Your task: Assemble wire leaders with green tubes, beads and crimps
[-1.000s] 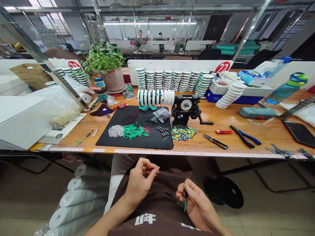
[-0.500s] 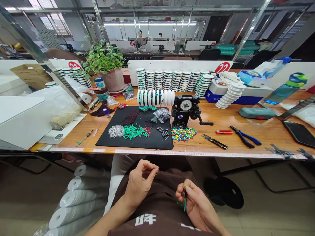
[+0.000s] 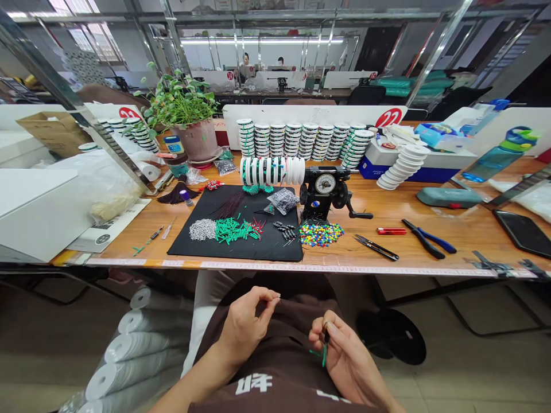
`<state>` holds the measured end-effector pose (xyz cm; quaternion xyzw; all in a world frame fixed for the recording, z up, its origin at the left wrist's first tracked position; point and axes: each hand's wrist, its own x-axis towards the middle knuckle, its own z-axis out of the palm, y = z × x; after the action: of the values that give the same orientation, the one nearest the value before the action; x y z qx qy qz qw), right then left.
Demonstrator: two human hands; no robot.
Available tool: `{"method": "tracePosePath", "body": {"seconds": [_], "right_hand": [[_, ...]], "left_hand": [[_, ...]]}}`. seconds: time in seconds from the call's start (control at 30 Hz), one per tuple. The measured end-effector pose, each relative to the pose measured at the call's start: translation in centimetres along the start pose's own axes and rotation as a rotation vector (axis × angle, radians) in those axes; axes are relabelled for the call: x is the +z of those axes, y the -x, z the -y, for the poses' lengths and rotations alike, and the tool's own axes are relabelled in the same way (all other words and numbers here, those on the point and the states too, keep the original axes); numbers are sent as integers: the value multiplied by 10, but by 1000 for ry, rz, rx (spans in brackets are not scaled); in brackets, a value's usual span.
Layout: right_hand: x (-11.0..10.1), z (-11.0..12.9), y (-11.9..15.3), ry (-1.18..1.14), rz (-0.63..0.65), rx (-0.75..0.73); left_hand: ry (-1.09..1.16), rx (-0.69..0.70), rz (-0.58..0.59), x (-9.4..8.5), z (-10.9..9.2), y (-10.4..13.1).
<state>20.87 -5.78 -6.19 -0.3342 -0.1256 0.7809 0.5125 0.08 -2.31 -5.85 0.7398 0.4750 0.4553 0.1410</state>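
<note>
Wood-grain surface (image 3: 387,201) ahead, and this side of it the right grip (image 3: 344,351) has a black bit (image 3: 326,337) pinched, green tubing (image 3: 324,359) hanging lengthwise below, left grip (image 3: 246,321) farther off, pinched closed, can't tell on what.

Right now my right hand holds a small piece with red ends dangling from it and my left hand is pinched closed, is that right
Not quite: the head view shows green ends, not red, dangling from the small piece in your right hand. Your left hand is pinched closed, yes.
</note>
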Motion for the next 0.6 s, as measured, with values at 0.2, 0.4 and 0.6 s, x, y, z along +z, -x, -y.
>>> {"method": "tracePosePath", "body": {"seconds": [0.2,0.4,0.6], "right_hand": [[4,4,1,-34,-16,-19],[6,5,2,-50,-12,-15],[6,4,2,-37,-3,-13]], "left_hand": [[-44,21,24,-1,2,1],[-18,-38,22,-1,1,1],[38,-218,16,-1,-2,-1]]}}
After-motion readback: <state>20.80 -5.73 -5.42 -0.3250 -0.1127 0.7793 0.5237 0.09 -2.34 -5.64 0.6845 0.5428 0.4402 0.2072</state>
